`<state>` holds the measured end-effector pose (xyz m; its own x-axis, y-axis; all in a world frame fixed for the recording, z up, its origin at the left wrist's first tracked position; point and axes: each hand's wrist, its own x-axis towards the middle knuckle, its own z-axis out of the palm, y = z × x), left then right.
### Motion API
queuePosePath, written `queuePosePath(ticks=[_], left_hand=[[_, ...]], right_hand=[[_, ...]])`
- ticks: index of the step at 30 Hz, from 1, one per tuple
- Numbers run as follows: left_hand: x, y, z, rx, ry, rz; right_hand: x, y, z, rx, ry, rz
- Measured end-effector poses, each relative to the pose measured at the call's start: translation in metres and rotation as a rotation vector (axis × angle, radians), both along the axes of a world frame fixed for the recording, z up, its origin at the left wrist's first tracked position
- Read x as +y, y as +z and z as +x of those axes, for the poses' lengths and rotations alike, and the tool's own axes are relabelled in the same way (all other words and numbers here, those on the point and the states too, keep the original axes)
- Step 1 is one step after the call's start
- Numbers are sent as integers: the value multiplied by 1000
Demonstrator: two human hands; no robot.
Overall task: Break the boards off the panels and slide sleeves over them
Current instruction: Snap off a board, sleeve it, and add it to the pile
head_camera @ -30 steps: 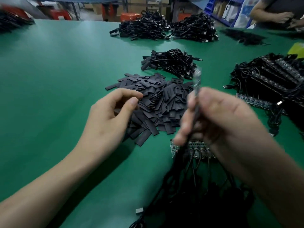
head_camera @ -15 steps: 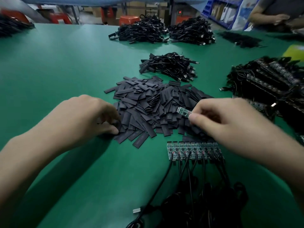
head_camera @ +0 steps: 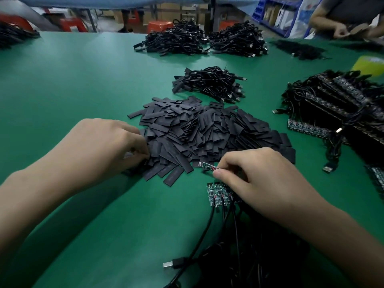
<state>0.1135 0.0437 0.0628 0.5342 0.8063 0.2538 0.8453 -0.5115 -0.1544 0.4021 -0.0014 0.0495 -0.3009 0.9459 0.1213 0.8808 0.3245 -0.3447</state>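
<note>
Pinching the board [head_camera: 208,166] tip-out for sleeving: right hand [head_camera: 264,179]; left hand [head_camera: 108,146] curls into sleeve pile [head_camera: 199,129], probably pinching one, grip hidden.

The fingertips of the left hand [head_camera: 104,146] are curled under at the edge of the sleeves [head_camera: 207,132], so it is not clear if they pinch one. The right hand [head_camera: 264,177] hides the rear end of the board [head_camera: 207,166] and most of the panel [head_camera: 217,194]. The cables [head_camera: 239,256] are cut by the lower edge, the stack [head_camera: 342,104] by the right edge. The yellow thing [head_camera: 369,64] is blurred and cut off. Of the person [head_camera: 342,13] only arms and torso show.
</note>
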Motion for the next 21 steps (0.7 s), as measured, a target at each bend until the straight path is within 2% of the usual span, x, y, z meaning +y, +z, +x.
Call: queuePosePath(ticks=[3,7,14,21], left_hand=[[0,-3,0,-22,-37,13],[3,-13,-1,-158,83,-47],[3,-17,10,-193,227,-75],[5,-16,22,-348,317,-191]], right_hand=[[0,-1,1,43,4,-29],[1,-4,2,108,4,-67],[1,-9,0,226,15,-110],[0,-16,-4,385,29,-171]])
